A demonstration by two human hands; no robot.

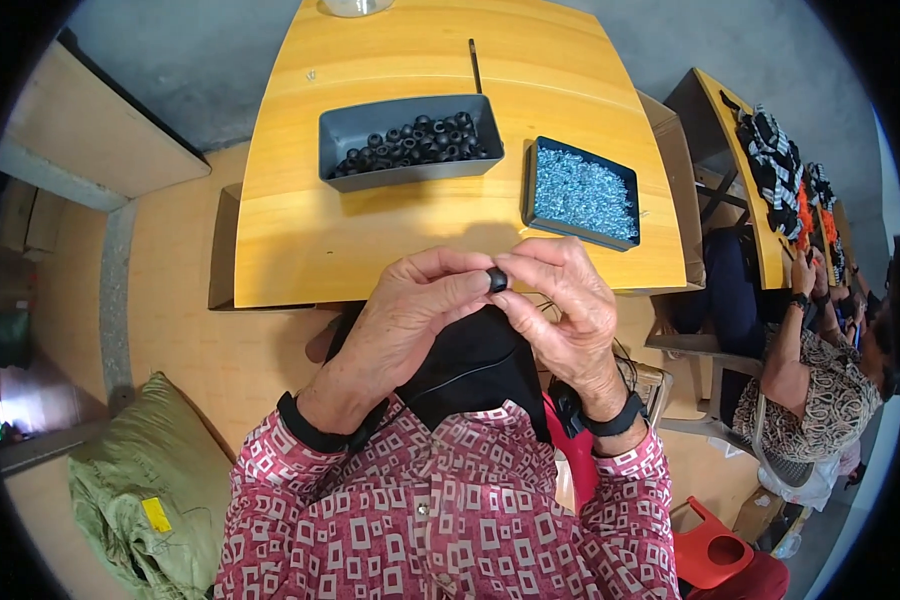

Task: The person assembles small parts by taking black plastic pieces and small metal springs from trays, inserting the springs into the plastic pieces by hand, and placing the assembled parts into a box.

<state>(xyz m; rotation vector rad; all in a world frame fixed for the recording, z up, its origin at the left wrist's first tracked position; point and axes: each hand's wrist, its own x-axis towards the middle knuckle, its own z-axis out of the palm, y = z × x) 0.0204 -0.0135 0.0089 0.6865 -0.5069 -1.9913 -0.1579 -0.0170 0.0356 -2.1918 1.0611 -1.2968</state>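
Note:
A small black rounded part (497,280) is pinched between my two hands, just in front of the table's near edge. My left hand (410,305) grips it from the left between thumb and forefinger. From the other side, my right hand (567,305) closes on it with its fingertips; whether a smaller piece is in those fingers I cannot make out. Beyond my hands stands a grey bin (410,178) with many black hollow parts (425,140) of similar look. To its right sits a dark tray (582,235) full of small shiny metal pieces (582,192).
The bins stand on a yellow wooden table (370,225). A thin black rod (475,68) lies behind the grey bin, and a clear round container (358,6) is at the far edge. At right a co-worker (810,400) sits by another table. A green sack (150,480) rests on the floor at left.

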